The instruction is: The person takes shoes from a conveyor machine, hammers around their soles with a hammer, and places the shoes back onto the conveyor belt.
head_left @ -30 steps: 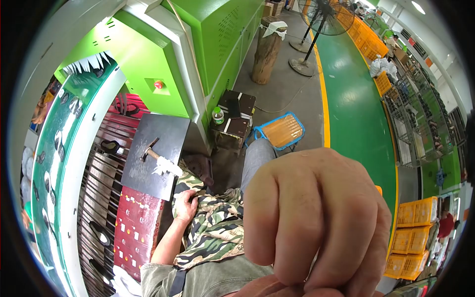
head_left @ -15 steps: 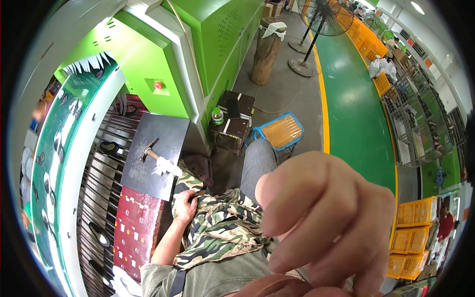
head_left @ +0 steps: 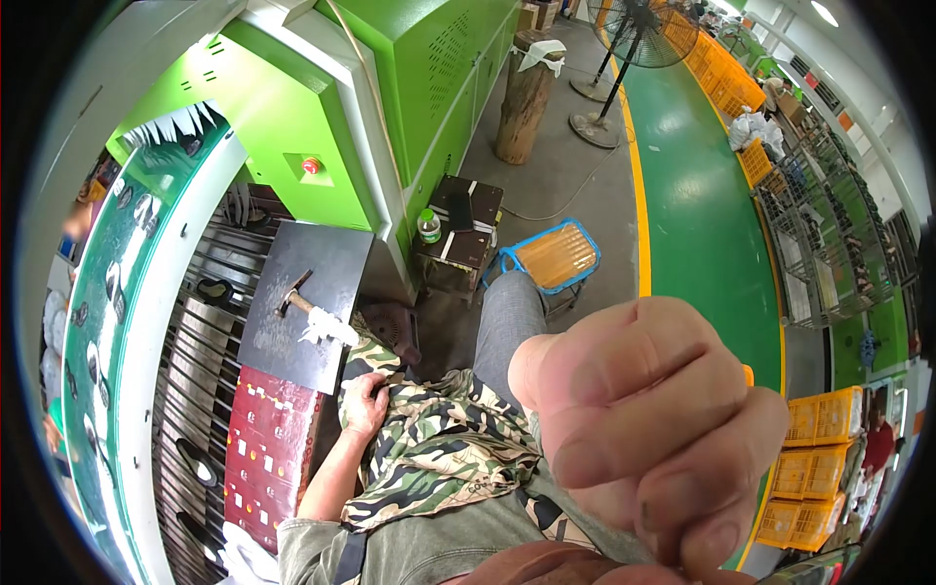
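Observation:
My right hand (head_left: 663, 419) is large and close to the camera at the lower right, its fingers curled into a loose fist with nothing seen in them. At the left of my lap, my left hand (head_left: 366, 405) rests on the camouflage apron (head_left: 429, 448), fingers bent and together; whatever lies under them is hidden. Just beyond it, a hammer (head_left: 297, 295) lies on a dark metal plate (head_left: 271, 336), with white cloth (head_left: 327, 329) around its handle end. A red patterned box or board (head_left: 265, 453) adjoins the plate.
Shoe parts lie on the roller rack (head_left: 200, 341) and green conveyor (head_left: 136, 253) at left. A bottle (head_left: 429, 226) and dark phone-like object stand on a small table (head_left: 463, 249). Ahead are a blue-edged stool (head_left: 556, 258), a log (head_left: 526, 107) and a fan (head_left: 639, 34). Orange crates (head_left: 814, 419) stand right.
My right hand has turned and shifted slightly to the right, its fingers now curled with nails showing. My left hand has stayed in place on the apron.

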